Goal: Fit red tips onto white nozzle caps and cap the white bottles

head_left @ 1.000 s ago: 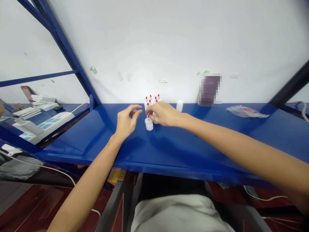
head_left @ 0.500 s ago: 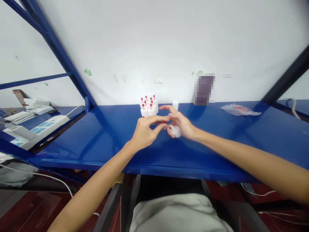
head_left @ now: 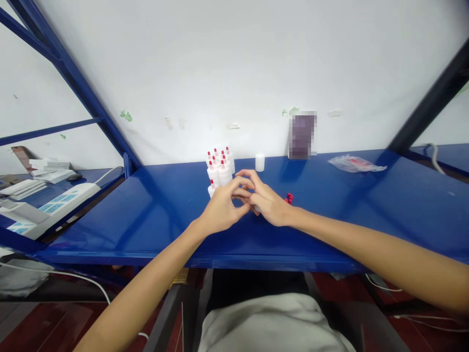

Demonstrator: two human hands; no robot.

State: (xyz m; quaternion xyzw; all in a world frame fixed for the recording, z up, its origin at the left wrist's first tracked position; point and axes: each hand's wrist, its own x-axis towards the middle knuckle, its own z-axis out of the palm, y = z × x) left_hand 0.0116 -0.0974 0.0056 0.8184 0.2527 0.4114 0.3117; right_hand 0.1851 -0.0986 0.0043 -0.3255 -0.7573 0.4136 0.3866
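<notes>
My left hand (head_left: pixel 224 204) and my right hand (head_left: pixel 269 199) meet over the middle of the blue table (head_left: pixel 164 215). The right hand's fingers curl round a small white squeeze bottle (head_left: pixel 257 209), of which only a sliver shows. My left thumb and fingers are closed against the right fingertips; what they pinch is hidden. Just beyond the left hand stand several white bottles with red-tipped nozzles (head_left: pixel 224 173), grouped upright. Small red caps (head_left: pixel 289 198) lie beside the right wrist. Behind the hands is a white bottle without a red tip (head_left: pixel 260 162).
Against the wall leans a blurred purple and white box (head_left: pixel 302 137). A clear plastic bag with something red in it (head_left: pixel 356 164) lies at the right. On the left are a white power strip (head_left: pixel 58 208) and blue frame posts (head_left: pixel 88 98).
My hands have come closer together, and the right has turned over the bottle, hiding most of it. The red cap in my left fingers no longer shows. The view has shifted slightly.
</notes>
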